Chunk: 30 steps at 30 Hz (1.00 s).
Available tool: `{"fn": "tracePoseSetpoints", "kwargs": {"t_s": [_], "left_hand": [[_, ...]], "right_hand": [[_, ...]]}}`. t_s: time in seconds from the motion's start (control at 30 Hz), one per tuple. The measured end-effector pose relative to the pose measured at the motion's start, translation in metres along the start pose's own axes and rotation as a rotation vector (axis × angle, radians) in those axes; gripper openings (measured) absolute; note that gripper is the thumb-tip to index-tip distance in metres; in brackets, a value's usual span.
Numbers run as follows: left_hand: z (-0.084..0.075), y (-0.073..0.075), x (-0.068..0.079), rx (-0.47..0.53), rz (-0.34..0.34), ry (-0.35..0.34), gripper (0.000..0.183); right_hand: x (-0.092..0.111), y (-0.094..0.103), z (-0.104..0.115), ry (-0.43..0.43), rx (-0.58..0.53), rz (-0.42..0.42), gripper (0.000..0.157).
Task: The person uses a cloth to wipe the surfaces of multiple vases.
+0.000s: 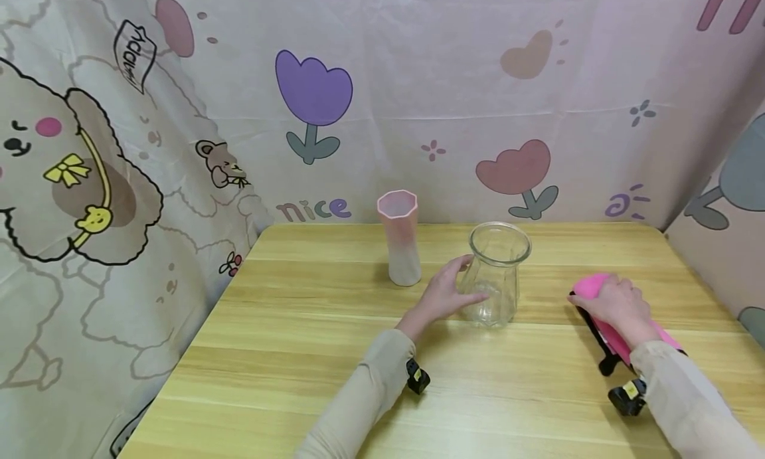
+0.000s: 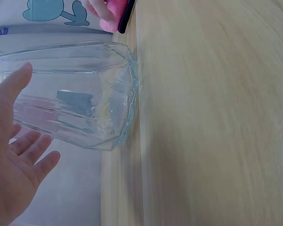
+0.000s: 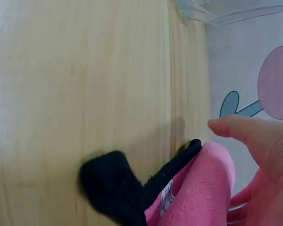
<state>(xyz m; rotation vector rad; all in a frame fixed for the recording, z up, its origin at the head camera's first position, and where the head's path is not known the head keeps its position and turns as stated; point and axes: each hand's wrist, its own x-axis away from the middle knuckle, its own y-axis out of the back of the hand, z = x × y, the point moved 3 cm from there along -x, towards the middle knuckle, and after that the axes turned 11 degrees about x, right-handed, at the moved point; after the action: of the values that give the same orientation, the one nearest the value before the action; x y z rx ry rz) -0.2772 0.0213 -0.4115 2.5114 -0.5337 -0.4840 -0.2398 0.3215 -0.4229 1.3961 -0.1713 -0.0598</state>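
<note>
A clear glass vase point(image 1: 496, 279) with a rolled rim stands upright on the table. My left hand point(image 1: 445, 293) is around its left side, thumb in front and fingers spread behind; in the left wrist view the fingers point(image 2: 46, 165) are loosely extended, not closed round the glass point(image 2: 80, 94). At the right lies a pink fuzzy cloth item point(image 1: 618, 339) with black trim, a black flap point(image 3: 108, 183) and a white label. My right hand point(image 1: 618, 306) is over its far end. In the right wrist view the thumb is straight and apart from the pink cloth point(image 3: 203, 188), with the other fingers partly hidden behind it.
A pink-and-white tapered vase point(image 1: 402, 240) stands upright left of the glass one, near the table's back edge. Printed cloth point(image 1: 406, 80) hangs behind and along both sides of the wooden table point(image 1: 269, 353). Each wrist wears a small black camera point(image 1: 627, 398).
</note>
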Motion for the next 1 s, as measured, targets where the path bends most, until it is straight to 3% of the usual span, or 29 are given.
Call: {"fn": "tracePoseSetpoints", "kwargs": {"t_s": [0.23,0.43,0.8,1.0], "left_hand": [[0.001,0.0,-0.001,0.014,0.001,0.01,0.079],[0.0,0.0,-0.001,-0.011,0.004,0.006,0.078],[0.0,0.001,-0.002,-0.023,0.002,0.008,0.078],[0.001,0.001,-0.001,-0.014,0.004,0.008,0.078]], "right_hand": [[-0.005,-0.002,-0.003,-0.113,0.046,0.11,0.097],[-0.008,-0.005,-0.002,-0.114,0.093,0.141,0.099],[-0.01,-0.009,0.001,-0.066,0.08,0.019,0.076],[-0.013,-0.014,0.004,-0.071,0.1,-0.038,0.072]]}}
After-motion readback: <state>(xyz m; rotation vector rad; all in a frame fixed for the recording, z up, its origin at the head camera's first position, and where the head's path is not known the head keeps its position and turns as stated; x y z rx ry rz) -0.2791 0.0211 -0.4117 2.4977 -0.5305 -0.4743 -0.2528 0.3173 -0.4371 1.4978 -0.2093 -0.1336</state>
